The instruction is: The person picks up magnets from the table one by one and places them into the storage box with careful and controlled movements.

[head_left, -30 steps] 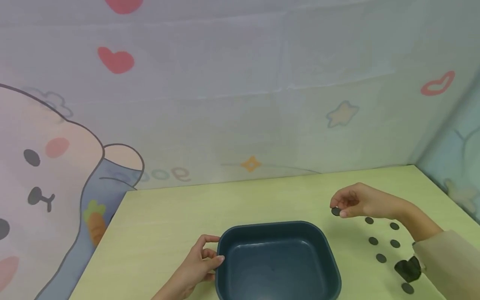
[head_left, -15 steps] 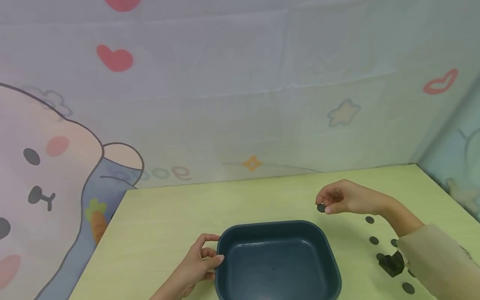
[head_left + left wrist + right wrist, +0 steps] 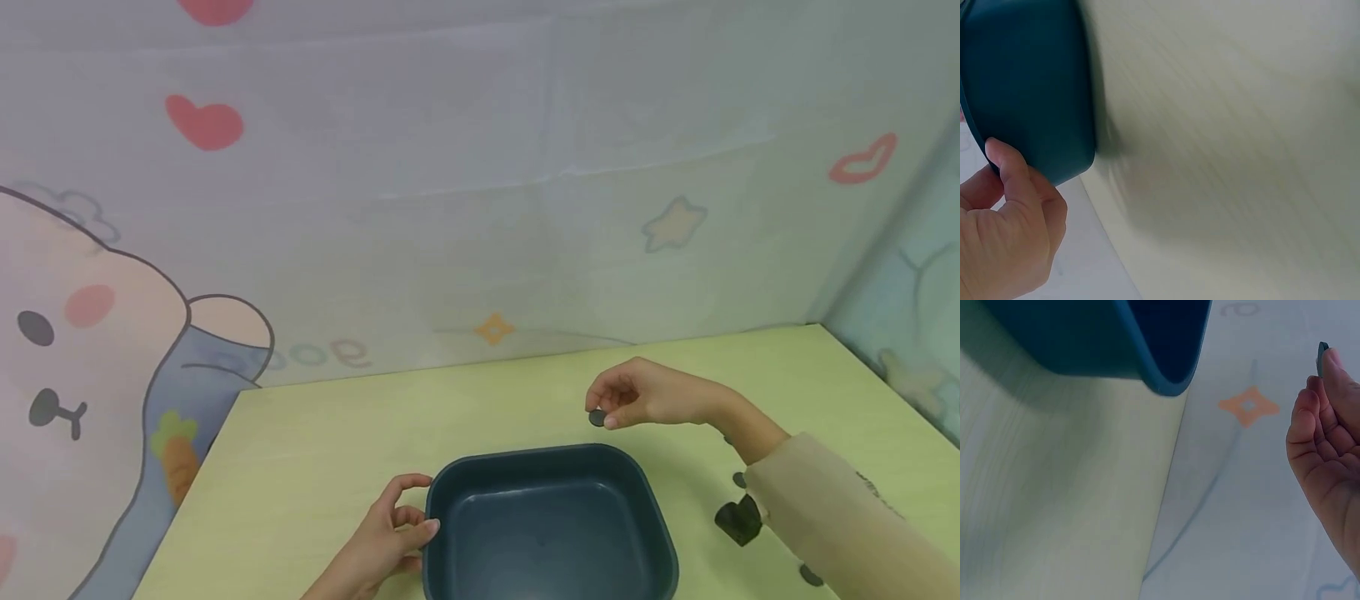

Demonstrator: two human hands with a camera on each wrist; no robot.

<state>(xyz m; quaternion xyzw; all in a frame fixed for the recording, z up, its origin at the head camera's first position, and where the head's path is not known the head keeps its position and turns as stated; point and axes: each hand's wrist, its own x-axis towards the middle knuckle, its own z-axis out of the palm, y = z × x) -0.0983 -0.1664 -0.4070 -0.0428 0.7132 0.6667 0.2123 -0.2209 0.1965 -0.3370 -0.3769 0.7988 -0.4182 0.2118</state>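
Note:
A dark blue rectangular basin [image 3: 547,542] stands at the table's near edge of the head view, nothing visible inside it. My left hand [image 3: 386,533] holds its left side, thumb at the rim and fingers against the outer wall. The left wrist view shows that hand [image 3: 1019,219] pinching the basin's wall [image 3: 1035,94]. Between thumb and fingertips my right hand [image 3: 652,396] pinches a small dark round disc [image 3: 597,417], just above and behind the basin's far rim. In the right wrist view the disc [image 3: 1321,359] appears edge-on, clear of the basin.
Several similar discs lie on the pale green table [image 3: 337,442] at the right, such as one disc [image 3: 811,575] near the front; the right sleeve [image 3: 832,508] partly covers them. A black angular object [image 3: 739,521] sits by the cuff. A printed cloth [image 3: 450,208] hangs behind.
My right hand has moved left with the disc, from over the loose discs to the basin's far side. My left hand keeps its hold on the basin. The head view has shifted slightly.

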